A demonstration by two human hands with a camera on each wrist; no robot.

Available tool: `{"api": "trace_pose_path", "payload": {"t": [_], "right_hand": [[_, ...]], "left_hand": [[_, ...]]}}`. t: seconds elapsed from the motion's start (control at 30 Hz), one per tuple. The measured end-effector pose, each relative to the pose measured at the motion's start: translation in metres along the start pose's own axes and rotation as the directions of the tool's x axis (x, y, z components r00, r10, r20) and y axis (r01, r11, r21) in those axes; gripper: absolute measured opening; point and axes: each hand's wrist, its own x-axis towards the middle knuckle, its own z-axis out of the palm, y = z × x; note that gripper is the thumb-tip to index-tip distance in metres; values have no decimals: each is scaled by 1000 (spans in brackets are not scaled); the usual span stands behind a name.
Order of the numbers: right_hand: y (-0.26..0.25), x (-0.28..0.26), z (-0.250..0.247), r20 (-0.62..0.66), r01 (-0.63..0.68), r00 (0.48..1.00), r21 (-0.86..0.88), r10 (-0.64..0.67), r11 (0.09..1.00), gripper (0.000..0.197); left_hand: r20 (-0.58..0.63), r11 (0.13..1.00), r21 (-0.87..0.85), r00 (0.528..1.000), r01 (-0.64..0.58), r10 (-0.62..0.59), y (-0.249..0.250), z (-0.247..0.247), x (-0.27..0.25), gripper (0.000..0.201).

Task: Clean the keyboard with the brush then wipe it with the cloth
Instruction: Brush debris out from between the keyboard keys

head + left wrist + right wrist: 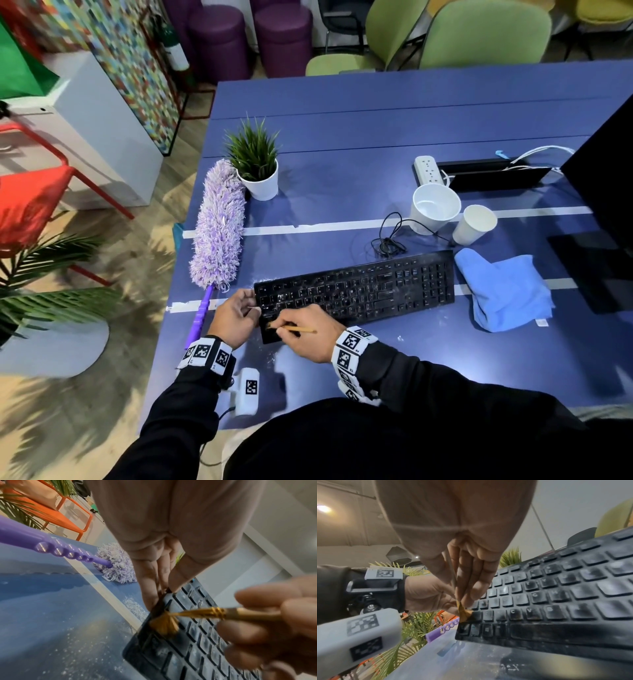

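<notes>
A dusty black keyboard (359, 287) (197, 642) (556, 595) lies on the blue table (342, 154). My right hand (308, 334) (464, 574) pinches a small wooden brush (298, 329) (197, 614) (462, 609), its tan bristles splayed on the keys at the keyboard's near left corner. My left hand (236, 317) (157, 574) (426, 596) grips the keyboard's left edge, thumb on top and fingers at the side. A folded blue cloth (503, 291) lies just right of the keyboard. White dust specks lie on the table beside the corner.
A purple fluffy duster (219, 222) (115, 566) lies left of the keyboard, its handle (198, 318) by my left hand. Behind stand a potted plant (257, 164), two white paper cups (435, 207), a coiled cable (388, 243) and a power strip (428, 169). A monitor (606, 178) stands at the right.
</notes>
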Motion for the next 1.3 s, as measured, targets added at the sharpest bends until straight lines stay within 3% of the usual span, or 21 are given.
{"api": "trace_pose_path", "payload": {"t": [0.07,0.13,0.2,0.27,0.33,0.43,0.57,0.7,0.8,0.97,1.17,1.3], "right_hand": [[-2,3,1,39,40,998,-13,-39,999,20],[-2,2,-1,-11,26,1000,9,-26,1000,17],[2,-1,-9,-162,-11,987,80,24,997,12],[8,-4,-19,-332,-26,940,173,83,985,8],[11,-5,-29,-418,-25,901,209,113,977,6],[12,-3,-30,-386,7,920,198,71,980,9],[11,0,-20,-234,-14,972,80,33,997,16],[9,-1,-19,-340,11,940,112,28,994,13],[9,-2,-21,-222,-44,972,126,72,991,15],[16,-4,-28,-295,-85,946,167,132,982,10],[16,-1,-18,-159,-71,984,104,87,992,13],[16,-3,-21,-287,-109,948,123,140,986,11]], "left_hand": [[6,1000,5,1000,0,0,0,1,0,29],[13,1000,-1,1000,9,-9,-1,1,1,28],[25,1000,-7,999,21,-21,-3,0,3,28],[33,999,-4,999,32,-31,-6,-1,5,27],[29,1000,1,999,21,-21,-10,-1,7,27],[27,1000,10,1000,-5,4,-13,0,7,29],[44,1000,9,999,-24,23,-8,1,1,30],[46,999,-18,999,-28,28,-8,1,1,29],[42,1000,-9,999,-15,16,-16,1,1,29],[31,999,-42,999,-13,14,-10,4,-3,32],[24,999,-35,1000,-12,13,-13,4,2,32],[32,999,-36,999,-14,15,-15,4,3,30]]}}
